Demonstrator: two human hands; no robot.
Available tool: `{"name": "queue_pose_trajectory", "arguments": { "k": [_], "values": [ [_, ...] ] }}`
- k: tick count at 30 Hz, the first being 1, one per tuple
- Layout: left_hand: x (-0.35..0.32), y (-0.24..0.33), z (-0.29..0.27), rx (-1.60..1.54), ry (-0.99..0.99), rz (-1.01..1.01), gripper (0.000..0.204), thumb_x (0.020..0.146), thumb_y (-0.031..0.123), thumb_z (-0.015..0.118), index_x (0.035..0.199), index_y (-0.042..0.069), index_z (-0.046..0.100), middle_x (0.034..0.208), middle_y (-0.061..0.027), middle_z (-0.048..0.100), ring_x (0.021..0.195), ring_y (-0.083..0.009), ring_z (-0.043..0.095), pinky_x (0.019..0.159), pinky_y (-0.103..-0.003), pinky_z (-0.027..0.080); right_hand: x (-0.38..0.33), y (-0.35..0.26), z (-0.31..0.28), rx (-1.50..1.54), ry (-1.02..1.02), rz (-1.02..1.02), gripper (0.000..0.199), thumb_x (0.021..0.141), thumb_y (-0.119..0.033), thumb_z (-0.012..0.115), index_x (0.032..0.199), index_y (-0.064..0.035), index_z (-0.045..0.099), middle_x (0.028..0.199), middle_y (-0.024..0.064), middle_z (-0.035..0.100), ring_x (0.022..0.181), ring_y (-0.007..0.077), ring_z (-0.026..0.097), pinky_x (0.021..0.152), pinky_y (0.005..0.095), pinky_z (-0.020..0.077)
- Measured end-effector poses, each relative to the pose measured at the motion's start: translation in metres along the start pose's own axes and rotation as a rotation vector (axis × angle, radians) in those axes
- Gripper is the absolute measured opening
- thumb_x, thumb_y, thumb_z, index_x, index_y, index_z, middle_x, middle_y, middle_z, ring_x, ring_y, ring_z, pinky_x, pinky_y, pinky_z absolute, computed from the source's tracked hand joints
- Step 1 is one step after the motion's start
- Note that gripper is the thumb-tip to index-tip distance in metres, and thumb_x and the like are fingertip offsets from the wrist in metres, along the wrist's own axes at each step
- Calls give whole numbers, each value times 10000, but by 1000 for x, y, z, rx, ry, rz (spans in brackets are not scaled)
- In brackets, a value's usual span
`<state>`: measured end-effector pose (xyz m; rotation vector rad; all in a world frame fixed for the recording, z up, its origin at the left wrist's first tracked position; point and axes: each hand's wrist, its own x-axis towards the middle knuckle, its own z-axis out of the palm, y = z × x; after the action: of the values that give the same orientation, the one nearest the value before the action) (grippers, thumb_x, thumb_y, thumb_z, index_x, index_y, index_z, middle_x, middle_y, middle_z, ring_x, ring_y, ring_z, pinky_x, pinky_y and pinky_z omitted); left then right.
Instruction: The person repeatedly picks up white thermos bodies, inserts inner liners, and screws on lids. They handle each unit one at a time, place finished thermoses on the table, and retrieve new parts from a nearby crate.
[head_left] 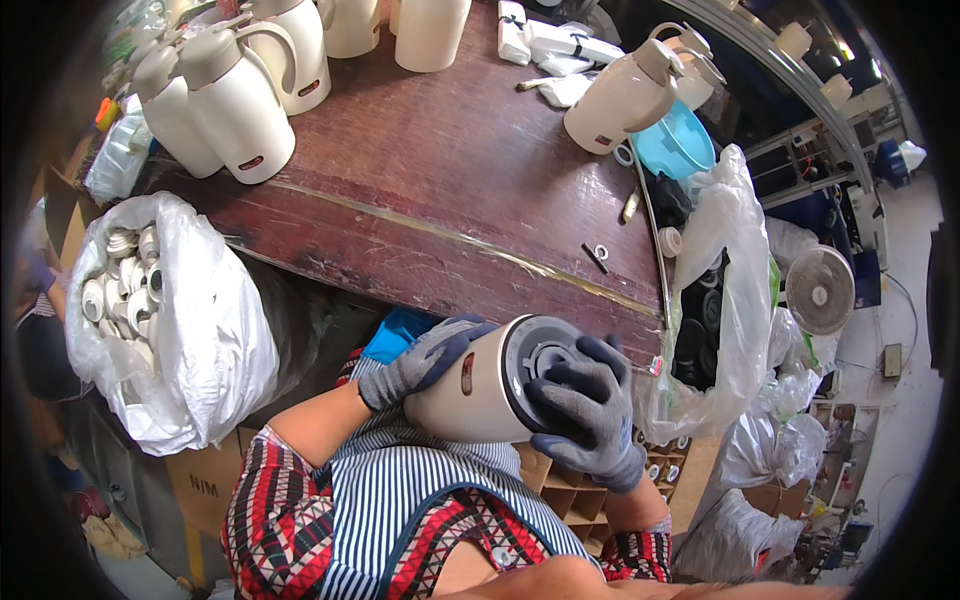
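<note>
A cream vacuum jug [447,402] lies tilted across my lap, just off the table's near edge. Its dark grey round base [530,345] faces up and to the right. My left hand [432,360], in a grey-blue work glove, is wrapped round the jug's body from the left. On the other side my gloved right hand [597,410] curls its fingers over the base and its rim. The jug's top end is hidden against my striped apron [385,500].
Cream jugs [238,115] stand on the brown table [400,170] at the far left, another jug [612,95] at the far right by a blue basin [678,145]. A bag of white round parts [210,330] is left; a bag of black parts [735,300] is right.
</note>
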<state>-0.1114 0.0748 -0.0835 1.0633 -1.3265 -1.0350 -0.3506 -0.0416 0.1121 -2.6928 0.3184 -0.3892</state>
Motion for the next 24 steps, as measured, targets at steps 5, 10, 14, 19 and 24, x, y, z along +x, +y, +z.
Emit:
{"name": "queue_pose_trajectory", "arguments": {
  "k": [5, 10, 14, 19, 24],
  "values": [
    [-4, 14, 7, 113, -33, 62, 575, 1106, 433, 322, 1496, 66, 531, 1480, -204, 548, 1411, -396, 447, 1231, -497, 254, -20, -14, 22, 558, 71, 356, 941, 786, -596, 810, 1525, -102, 501, 1647, 326, 237, 1535, 549, 184, 1232, 598, 196],
    [-20, -12, 23, -191, 87, 2, 510, 1054, 325, 486, 1501, 86, 532, 1539, -202, 489, 1449, -382, 421, 1219, -481, 304, -55, -10, 20, 225, -155, 226, 1024, 822, -721, 698, 1573, -79, 428, 1659, 342, 194, 1532, 567, 173, 1234, 600, 192],
    [-38, -16, -4, 668, 8, -1, 529, 1010, 283, 583, 1494, 77, 522, 1548, -219, 466, 1405, -390, 472, 1180, -485, 367, -112, -15, 54, 272, 100, 125, 986, 833, -719, 688, 1568, -106, 449, 1656, 328, 227, 1522, 573, 204, 1234, 606, 191],
    [-47, -26, 4, 390, 3, -269, 612, 974, 399, 644, 1482, 77, 529, 1505, -216, 512, 1368, -398, 498, 1154, -471, 387, -138, -39, 71, 616, 354, 348, 959, 829, -609, 745, 1572, -77, 456, 1688, 274, 204, 1564, 448, 221, 1247, 522, 221],
    [-37, -19, 8, 374, -43, -348, 601, 929, 374, 713, 1407, 37, 573, 1283, -191, 603, 1246, -350, 561, 1103, -434, 441, -159, -46, 93, 597, 495, 363, 931, 848, -603, 719, 1580, -96, 446, 1701, 267, 174, 1567, 465, 201, 1254, 545, 191]
  ]
}}
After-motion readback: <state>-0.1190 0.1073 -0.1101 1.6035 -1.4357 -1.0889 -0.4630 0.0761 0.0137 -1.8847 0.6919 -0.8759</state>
